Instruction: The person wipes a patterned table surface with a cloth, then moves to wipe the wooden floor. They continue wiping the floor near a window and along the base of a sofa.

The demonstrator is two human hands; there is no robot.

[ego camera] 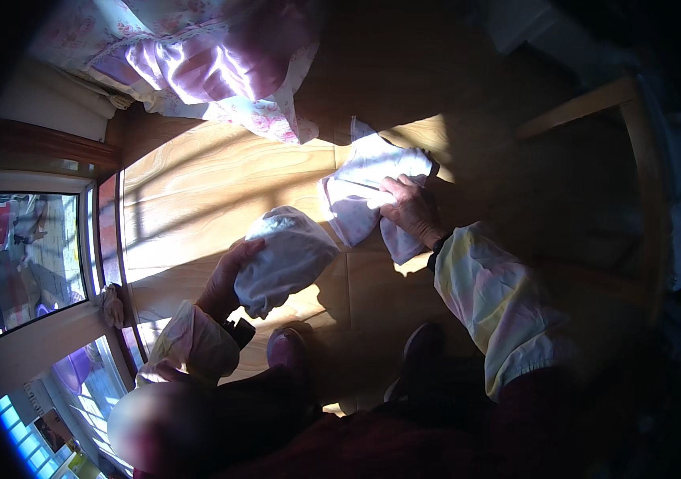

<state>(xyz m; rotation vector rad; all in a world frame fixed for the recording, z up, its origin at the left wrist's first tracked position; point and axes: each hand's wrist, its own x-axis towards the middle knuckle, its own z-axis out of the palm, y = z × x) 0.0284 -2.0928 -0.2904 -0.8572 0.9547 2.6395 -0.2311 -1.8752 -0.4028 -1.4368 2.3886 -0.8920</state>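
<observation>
My left hand [227,276] grips a bunched white cloth [286,257], rounded like a cap, with its thumb over the near side. To the right, my right hand [411,206] has its fingers curled on a pale, faintly patterned cloth piece [349,206], perhaps a small garment. Part of this piece hangs below the hand, and its upper end is in bright sun. Whether it touches the floor I cannot tell. The two cloths are close together but apart. Both forearms wear pastel sleeve covers [490,293].
Wood-grain floor [197,161] lies below, with sunlit patches and shadows. A pink floral bedspread [215,66] hangs at upper left. A window [29,257] lines the left side; a wooden frame [646,179], perhaps a chair, stands right. My shoes [286,347] are below.
</observation>
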